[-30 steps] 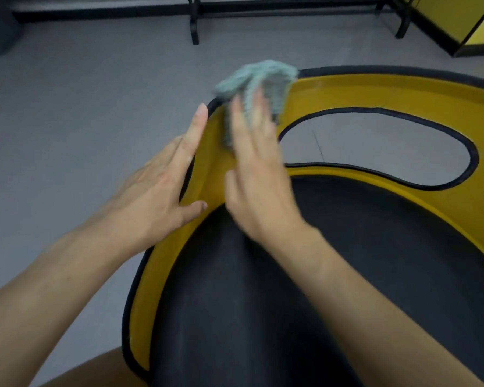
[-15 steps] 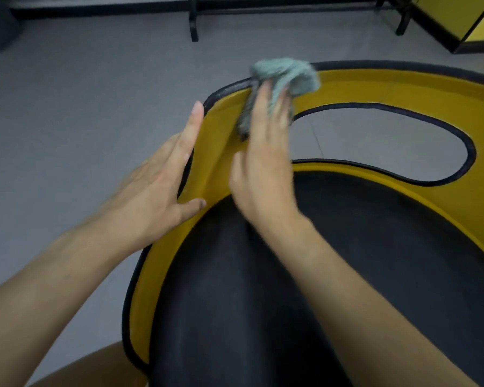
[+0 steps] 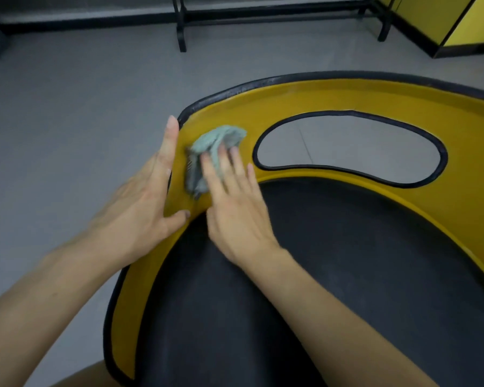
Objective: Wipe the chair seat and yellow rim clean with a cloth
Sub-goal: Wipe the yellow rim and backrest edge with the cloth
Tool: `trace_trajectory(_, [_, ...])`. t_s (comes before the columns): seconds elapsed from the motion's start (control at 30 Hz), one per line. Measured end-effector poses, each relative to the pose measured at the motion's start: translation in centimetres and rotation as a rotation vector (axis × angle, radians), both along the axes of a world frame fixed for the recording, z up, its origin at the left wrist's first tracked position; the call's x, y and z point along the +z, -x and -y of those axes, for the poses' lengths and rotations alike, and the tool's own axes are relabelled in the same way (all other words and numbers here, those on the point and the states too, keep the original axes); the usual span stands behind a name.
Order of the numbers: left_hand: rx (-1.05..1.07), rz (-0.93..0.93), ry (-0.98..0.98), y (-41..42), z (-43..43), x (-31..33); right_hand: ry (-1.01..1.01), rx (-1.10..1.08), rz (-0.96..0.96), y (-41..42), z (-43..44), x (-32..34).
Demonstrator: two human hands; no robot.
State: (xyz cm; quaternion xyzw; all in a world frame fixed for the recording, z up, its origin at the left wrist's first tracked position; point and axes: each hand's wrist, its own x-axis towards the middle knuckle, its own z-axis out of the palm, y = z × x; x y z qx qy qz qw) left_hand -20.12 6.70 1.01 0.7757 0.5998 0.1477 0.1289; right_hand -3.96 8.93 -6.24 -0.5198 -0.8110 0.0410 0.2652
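The chair has a black seat (image 3: pixel 333 275) ringed by a yellow rim (image 3: pixel 305 101) with black edging and an oval cutout. A crumpled pale green cloth (image 3: pixel 211 148) lies on the rim's left curve. My right hand (image 3: pixel 235 208) presses flat on the cloth, fingers spread over its lower part. My left hand (image 3: pixel 143 208) rests flat against the rim's outer left edge, fingers straight along the black edging, thumb on the yellow surface, holding nothing.
Grey floor (image 3: pixel 67 121) surrounds the chair and shows through the cutout. Black metal legs of a frame (image 3: pixel 180 29) stand at the back. A yellow panel with a black base (image 3: pixel 458 29) sits at the far right corner.
My right hand has slid the cloth down and left along the rim, from its top edge toward the left curve. My left hand has stayed on the rim's outer edge.
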Motion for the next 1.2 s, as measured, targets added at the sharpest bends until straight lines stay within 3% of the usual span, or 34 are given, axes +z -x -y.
trace_trajectory(0.1, [0.045,0.013,0.038,-0.2,0.1,0.0,-0.036,-0.202,-0.047,-2.3,-3.1,2.1])
trace_trajectory(0.23, [0.053,0.030,0.029,-0.4,0.1,0.1,0.018,-0.252,-0.110,-3.0,-3.2,2.3])
trace_trajectory(0.3, [0.036,0.043,0.027,-0.5,0.1,0.1,0.060,-0.175,-0.090,-1.9,-1.7,1.1])
trace_trajectory(0.43, [0.009,0.086,-0.006,-1.2,-0.5,0.7,0.037,0.008,0.167,-1.9,0.0,-1.8])
trace_trajectory(0.57, [0.048,0.023,-0.054,-2.6,-1.8,2.5,-0.020,-0.346,0.018,-4.9,-3.7,1.4])
trace_trajectory(0.63, [0.078,-0.039,-0.061,-3.6,-2.6,3.4,-0.030,-0.399,-0.036,-5.9,-4.7,2.5])
trace_trajectory(0.77, [0.065,-0.164,-0.133,-4.7,-3.9,4.3,-0.025,-0.314,-0.164,-3.4,-3.6,2.6])
trace_trajectory(0.9, [0.044,-0.243,-0.198,-5.7,-4.8,4.4,-0.102,-0.017,0.105,-2.9,-2.3,0.8])
trace_trajectory(1.03, [0.071,-0.292,-0.202,-6.3,-4.9,4.3,-0.144,-0.295,0.236,-9.4,-5.0,1.9])
trace_trajectory(1.2, [0.059,-0.294,-0.227,-6.3,-4.5,4.4,-0.032,-0.552,0.044,-12.0,-4.6,2.9])
